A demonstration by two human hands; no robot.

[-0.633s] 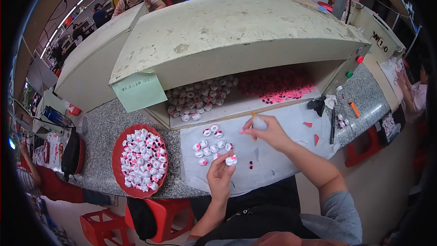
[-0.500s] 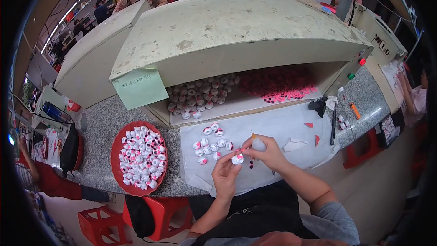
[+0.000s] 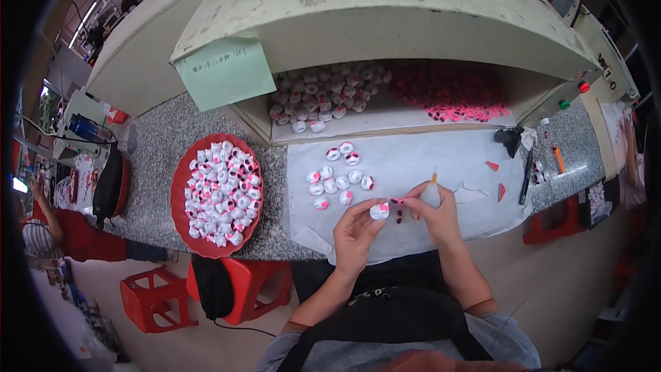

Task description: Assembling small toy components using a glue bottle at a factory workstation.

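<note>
My left hand (image 3: 353, 236) pinches a small white rounded piece with a pink patch (image 3: 379, 211) between thumb and fingers. Close by on the right, my right hand (image 3: 438, 219) has a small pink-and-dark piece (image 3: 397, 200) at its fingertips, apart from the white one. The same hand also grips a small translucent squeeze bottle (image 3: 431, 197), its thin yellowish nozzle pointing up. Tiny dark red pieces (image 3: 399, 216) lie on the white paper (image 3: 427, 158) between the hands. Beyond my left hand, several white-and-pink pieces (image 3: 342, 182) sit in a loose group.
A red scalloped bowl (image 3: 182, 224) full of white-and-pink pieces stands left. Under a pale booth (image 3: 385, 34) lie a heap of white pieces (image 3: 323, 96) and a heap of pink pieces (image 3: 447, 93). An orange-handled tool (image 3: 558, 159) and a black pen (image 3: 526, 178) lie right. Red stools (image 3: 155, 296) stand below.
My hands have moved apart; the right fingertips, earlier against the white piece, now hold the pink-and-dark piece beside it. The whole view has shifted, with the bench now higher in the picture.
</note>
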